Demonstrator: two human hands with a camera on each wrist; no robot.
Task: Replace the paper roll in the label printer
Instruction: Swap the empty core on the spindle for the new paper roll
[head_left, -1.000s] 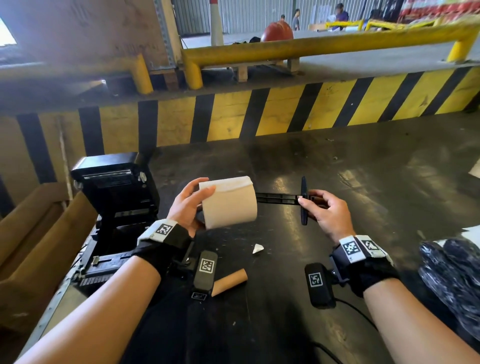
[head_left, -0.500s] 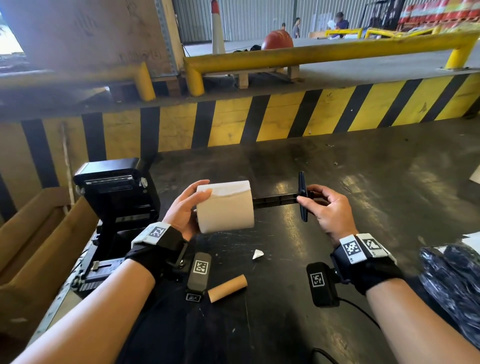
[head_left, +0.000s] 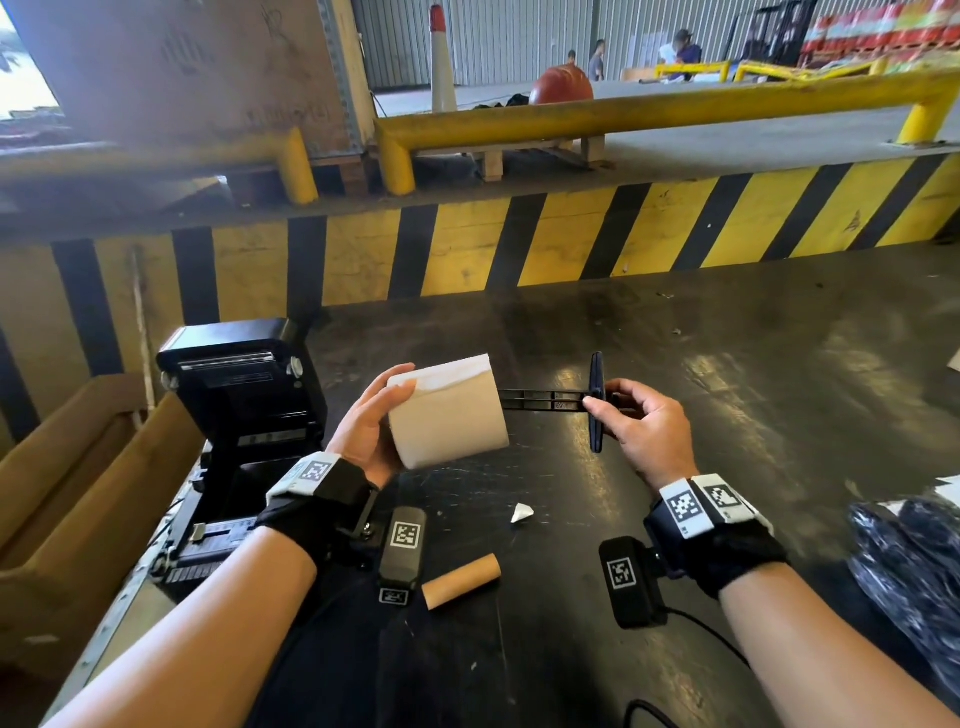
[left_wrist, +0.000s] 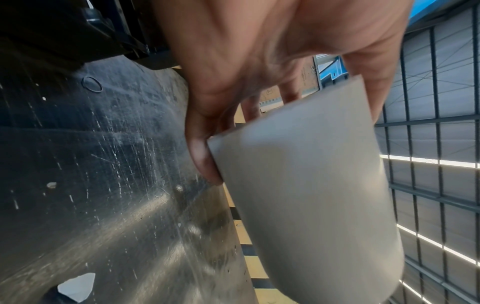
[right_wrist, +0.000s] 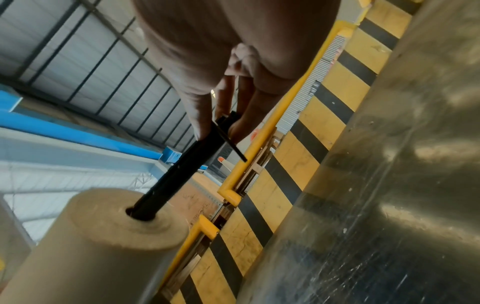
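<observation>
**New roll half-threaded on the spindle**

The left hand (head_left: 371, 434) holds the paper roll (head_left: 448, 413) up off the desk (head_left: 727, 389), thumb at the near end face and fingers (left_wrist: 374, 82) curled over the far side. The roll lies on its side, its long axis running left to right, roughly parallel to the desk's front edge. A loose flap of paper sits along its top.

The black spindle (head_left: 545, 401) enters the roll's core from the right, in line with that axis; the right wrist view shows its shaft going into the hole in the end face. The right hand (head_left: 644, 423) pinches the spindle's outer end, fingers narrow around the shaft just beside the flat guide disc (head_left: 596, 408), which stands on edge and clear of the roll.

The label printer (head_left: 244, 415) stands open at the desk's left edge. An empty cardboard core (head_left: 461, 581) lies near the front edge, with a white paper scrap (head_left: 521, 512) just beyond it.
</observation>
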